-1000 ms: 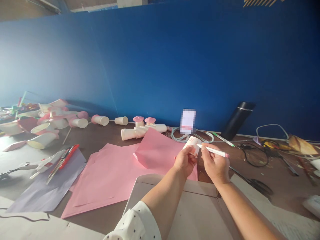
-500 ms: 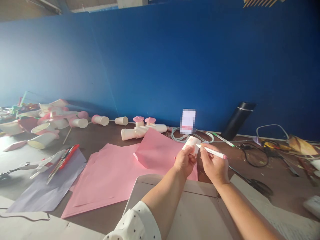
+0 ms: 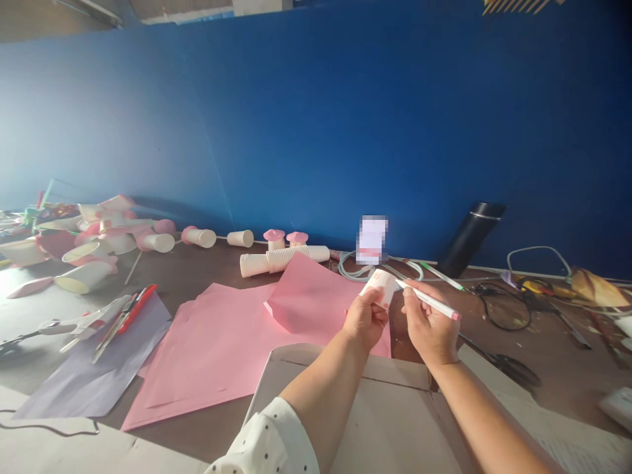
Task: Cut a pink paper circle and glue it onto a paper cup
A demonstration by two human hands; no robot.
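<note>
A small white paper cup (image 3: 384, 284) with pink marks on its side is held tilted in my left hand (image 3: 366, 319), fingers closed round its lower part. My right hand (image 3: 434, 329) grips a white marker (image 3: 430, 300) with a pink end; its tip points left, close to the cup's right edge. Whether the tip touches the cup I cannot tell. Beneath and left of my left hand lie pink paper sheets (image 3: 212, 349). Behind them rests a stack of nested white cups (image 3: 286, 259), lying on its side.
Two cups with pink tops (image 3: 274, 239) stand by the blue partition (image 3: 296, 131). A black bottle (image 3: 471, 240) leans at the right, near cables and scissors (image 3: 516, 368). At the left are a red cutter (image 3: 137, 308), a glue gun (image 3: 96, 319) and piled cups.
My right hand has moved slightly right with the marker, whose tip has shifted off the cup's face toward its right edge. My left hand and the cup are almost unmoved.
</note>
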